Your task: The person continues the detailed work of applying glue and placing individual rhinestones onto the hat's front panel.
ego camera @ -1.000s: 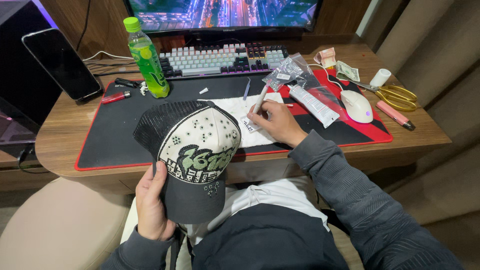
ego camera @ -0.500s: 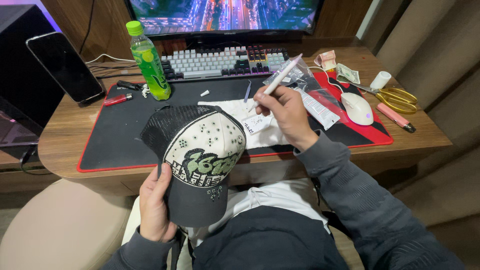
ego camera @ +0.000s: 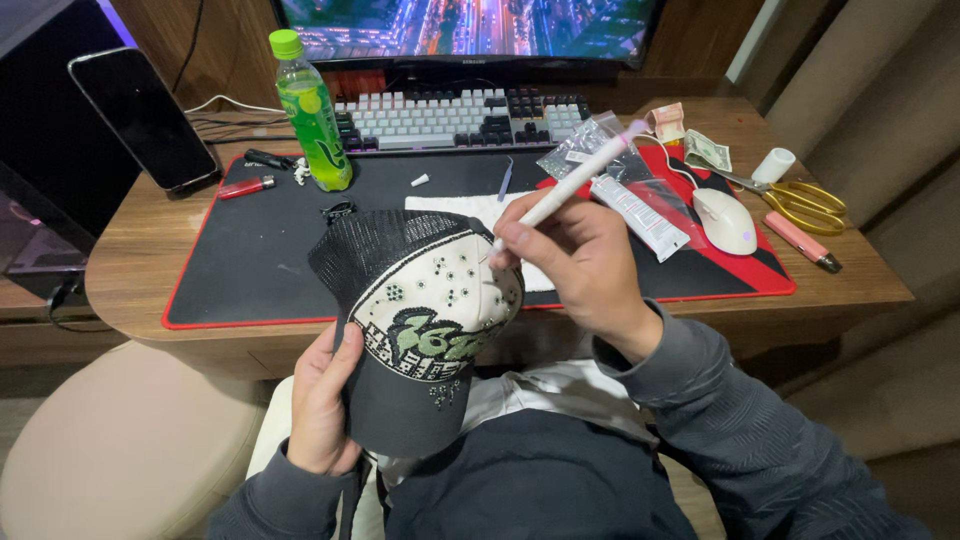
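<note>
it looked like a home computer corner: a wooden table (ego camera: 150,260) carried a mechanical keyboard (ego camera: 460,118) under a lit monitor (ego camera: 470,25), a mouse (ego camera: 725,220) on a black mat (ego camera: 260,250), with curtains (ego camera: 860,80) alongside.

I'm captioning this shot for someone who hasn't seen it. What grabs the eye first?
The studded cap with black mesh back, held at centre by the left hand at its brim. The right hand touches a white pen tool to its front panel. Behind, a green bottle stands on the black desk mat.
</note>
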